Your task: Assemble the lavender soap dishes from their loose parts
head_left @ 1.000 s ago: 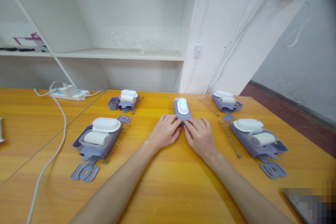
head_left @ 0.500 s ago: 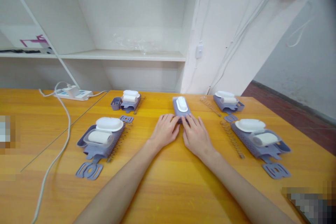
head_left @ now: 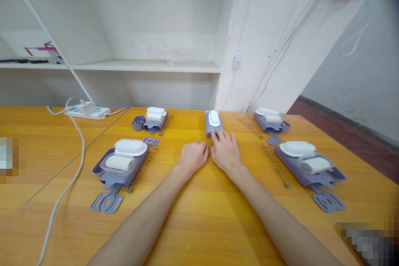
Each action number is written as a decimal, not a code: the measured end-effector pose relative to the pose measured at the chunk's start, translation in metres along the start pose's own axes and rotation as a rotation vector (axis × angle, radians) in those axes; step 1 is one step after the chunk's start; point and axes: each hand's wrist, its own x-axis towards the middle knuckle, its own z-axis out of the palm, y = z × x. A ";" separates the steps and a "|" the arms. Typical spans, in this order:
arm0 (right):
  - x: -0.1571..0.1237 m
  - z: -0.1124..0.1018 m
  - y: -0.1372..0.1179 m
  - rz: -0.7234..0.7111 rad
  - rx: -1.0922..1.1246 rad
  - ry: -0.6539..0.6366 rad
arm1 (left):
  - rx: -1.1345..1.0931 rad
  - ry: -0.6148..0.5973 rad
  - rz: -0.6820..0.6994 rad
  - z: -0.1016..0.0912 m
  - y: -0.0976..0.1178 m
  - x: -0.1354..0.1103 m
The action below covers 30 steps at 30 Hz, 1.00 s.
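At the far middle of the table lies a flat grey-purple plastic piece point(head_left: 209, 131) with a white oval dish point(head_left: 214, 118) on top. My right hand point(head_left: 227, 151) is open, its fingertips touching the near edge of that piece. My left hand point(head_left: 192, 157) rests on the table to the left with its fingers curled in; nothing shows in it, and it is apart from the piece.
Grey-purple baskets topped with white oval dishes and white rolls stand at left point(head_left: 124, 166), back left point(head_left: 154, 120), right point(head_left: 305, 162) and back right point(head_left: 269, 120). Slotted plates point(head_left: 107, 202) and wire coils point(head_left: 279, 170) lie beside them. A white cable point(head_left: 75, 174) runs from a power strip point(head_left: 93, 112).
The grey-purple piece with the oval dish has straightened and slid slightly away. My left hand has come off it and curled its fingers; my right hand still touches it.
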 end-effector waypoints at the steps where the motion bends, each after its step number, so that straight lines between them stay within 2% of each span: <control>1: 0.002 0.001 -0.001 0.004 -0.005 0.002 | 0.010 -0.013 0.002 0.000 0.000 0.000; 12: 0.023 0.015 0.004 0.054 -0.004 -0.008 | 0.037 0.005 0.013 0.001 -0.001 0.001; 26: 0.028 0.033 0.013 0.084 0.101 -0.023 | 0.042 0.020 0.012 0.002 -0.001 0.001; 30: 0.023 0.032 0.018 0.078 0.168 0.059 | 0.042 0.016 0.006 0.002 0.000 0.002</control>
